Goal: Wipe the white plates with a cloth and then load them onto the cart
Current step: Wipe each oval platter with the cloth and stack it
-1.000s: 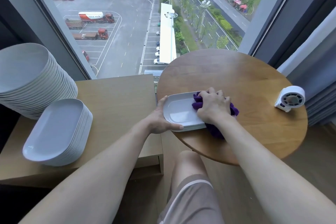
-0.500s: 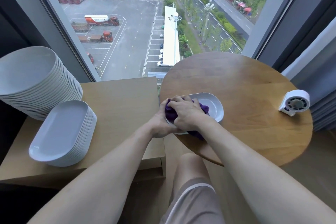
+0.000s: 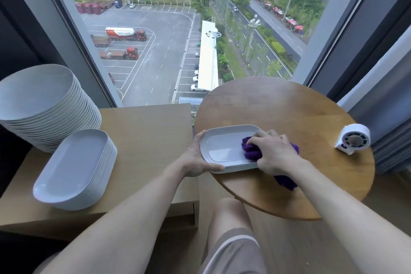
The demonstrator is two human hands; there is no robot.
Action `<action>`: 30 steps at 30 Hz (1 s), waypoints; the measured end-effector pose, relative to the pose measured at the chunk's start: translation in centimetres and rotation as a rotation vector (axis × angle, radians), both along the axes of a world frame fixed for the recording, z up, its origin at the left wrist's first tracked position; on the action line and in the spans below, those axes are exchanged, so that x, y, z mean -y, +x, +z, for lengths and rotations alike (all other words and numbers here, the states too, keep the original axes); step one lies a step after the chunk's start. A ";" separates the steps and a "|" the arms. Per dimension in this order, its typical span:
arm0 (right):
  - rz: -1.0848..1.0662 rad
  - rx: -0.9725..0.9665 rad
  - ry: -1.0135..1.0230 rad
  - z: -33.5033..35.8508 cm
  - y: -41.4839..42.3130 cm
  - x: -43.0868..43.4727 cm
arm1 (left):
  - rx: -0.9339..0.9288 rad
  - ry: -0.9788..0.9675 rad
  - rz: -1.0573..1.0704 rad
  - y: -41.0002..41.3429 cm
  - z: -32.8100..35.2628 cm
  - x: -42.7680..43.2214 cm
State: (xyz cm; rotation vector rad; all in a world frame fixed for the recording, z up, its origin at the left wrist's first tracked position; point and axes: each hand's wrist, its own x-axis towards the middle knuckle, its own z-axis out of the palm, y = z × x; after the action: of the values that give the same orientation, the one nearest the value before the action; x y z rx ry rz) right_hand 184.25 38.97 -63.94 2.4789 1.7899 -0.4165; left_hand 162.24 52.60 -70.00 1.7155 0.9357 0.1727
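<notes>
Two stacks are set on the low wooden cabinet [image 3: 146,135] at the left: the round-plate stack [image 3: 44,104] behind, the oblong-plate stack [image 3: 73,169] in front. On the round table [image 3: 289,113], near its left edge, an oblong plate [image 3: 222,149] is gripped at its left end by the left hand [image 3: 195,158]. The purple cloth [image 3: 250,149] is bunched in the curled right hand [image 3: 275,151] and pressed onto the plate's right half. A small white fan [image 3: 353,140] is seen well apart, at the table's right edge.
</notes>
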 end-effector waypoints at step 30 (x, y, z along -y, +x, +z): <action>-0.027 -0.162 0.157 -1.5 -7.4 -2.3 | 0.068 -0.061 0.005 0.0 -1.0 0.3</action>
State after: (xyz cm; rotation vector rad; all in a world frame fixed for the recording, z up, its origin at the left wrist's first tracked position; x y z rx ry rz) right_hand 176.87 41.32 -65.45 2.6468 1.9195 -0.5117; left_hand 162.27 52.26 -70.95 1.6415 0.8868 0.2032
